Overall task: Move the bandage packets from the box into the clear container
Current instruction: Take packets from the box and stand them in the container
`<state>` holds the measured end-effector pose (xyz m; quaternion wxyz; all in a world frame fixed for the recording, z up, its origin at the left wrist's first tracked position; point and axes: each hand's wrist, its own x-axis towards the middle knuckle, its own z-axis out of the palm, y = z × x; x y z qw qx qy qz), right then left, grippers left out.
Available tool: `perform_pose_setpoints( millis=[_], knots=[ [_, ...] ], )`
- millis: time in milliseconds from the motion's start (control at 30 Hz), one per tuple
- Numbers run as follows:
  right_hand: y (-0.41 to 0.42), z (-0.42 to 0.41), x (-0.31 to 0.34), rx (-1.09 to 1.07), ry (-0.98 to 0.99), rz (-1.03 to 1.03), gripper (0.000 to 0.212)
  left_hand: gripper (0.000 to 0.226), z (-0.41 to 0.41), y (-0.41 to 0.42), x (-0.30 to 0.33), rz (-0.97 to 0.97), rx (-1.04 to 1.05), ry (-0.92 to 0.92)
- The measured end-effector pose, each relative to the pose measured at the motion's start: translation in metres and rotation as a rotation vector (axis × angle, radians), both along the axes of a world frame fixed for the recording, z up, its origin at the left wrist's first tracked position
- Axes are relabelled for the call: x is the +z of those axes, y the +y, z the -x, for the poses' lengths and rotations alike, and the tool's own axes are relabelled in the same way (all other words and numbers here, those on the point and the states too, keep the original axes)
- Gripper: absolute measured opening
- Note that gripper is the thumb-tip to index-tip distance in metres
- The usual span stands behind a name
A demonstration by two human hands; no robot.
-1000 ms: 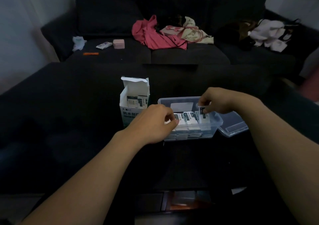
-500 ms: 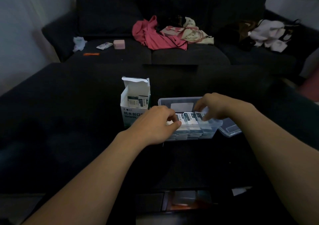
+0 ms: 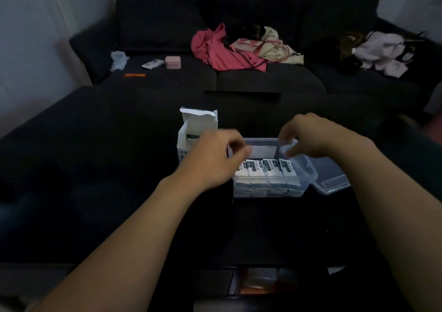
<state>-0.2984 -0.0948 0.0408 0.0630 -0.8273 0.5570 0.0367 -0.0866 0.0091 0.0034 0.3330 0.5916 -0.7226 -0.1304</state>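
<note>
Bandage packets (image 3: 264, 168) are standing upright in a row inside the clear container (image 3: 308, 175), their white and dark printed faces showing above its rim, with more packets lying stacked beneath them behind the see-through front wall. The clear container is sitting near the middle of the dark table (image 3: 119, 168), closer to the near edge than to the far one. Its lid (image 3: 331, 180) is lying flat on the table, just beside the container's right wall. The box (image 3: 191, 132) is standing upright just to the left of the container, its top flap raised, and a few packets are still showing inside its open mouth.

The left hand (image 3: 210, 161) is hovering between the box and the container's left end, its fingers curled with thumb and forefinger drawn close together; motion blur is hiding whether they are pinching anything. The right hand (image 3: 308, 137) is hanging over the container's far rim, its fingers bent downward and slightly spread, and whether they are touching the rim cannot be told.

Beyond the table's far edge a dark sofa (image 3: 167, 24) is carrying a pink garment (image 3: 222, 51), a small pink case (image 3: 172, 62) and a pale heap of clothes (image 3: 385, 51).
</note>
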Motion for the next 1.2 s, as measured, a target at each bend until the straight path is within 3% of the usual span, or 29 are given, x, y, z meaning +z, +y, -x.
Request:
perform_pose_setpoints(
  millis=[100,133,200,300,433,567,767,1200],
  knots=[
    [0.023,-0.025,0.015,0.142,-0.377,0.216,0.017,0.015,-0.024,0.003,0.015,0.304,0.374,0.189],
    [0.035,-0.039,0.017,0.206,-0.502,0.234,0.014,0.02,-0.035,0.004,0.017,0.323,0.489,0.22],
    [0.056,-0.072,0.017,0.327,-0.603,0.185,0.013,0.041,-0.056,0.004,0.014,0.161,0.637,0.175],
    [0.059,-0.109,0.002,0.394,-0.495,0.138,0.02,0.063,-0.068,-0.001,0.003,-0.186,0.591,0.118],
    [0.043,-0.135,-0.013,0.259,-0.291,0.221,0.032,0.028,-0.064,-0.005,0.0,-0.331,0.491,0.206],
    [0.037,-0.142,-0.018,0.205,-0.216,0.262,0.027,0.027,-0.058,-0.009,0.004,-0.408,0.475,0.191],
    [0.036,-0.136,-0.018,0.206,-0.188,0.269,0.013,0.024,-0.057,-0.008,0.004,-0.368,0.442,0.162],
    [0.034,-0.142,-0.023,0.246,-0.163,0.303,0.023,0.024,-0.056,-0.004,0.006,-0.331,0.425,0.11]
  ],
)
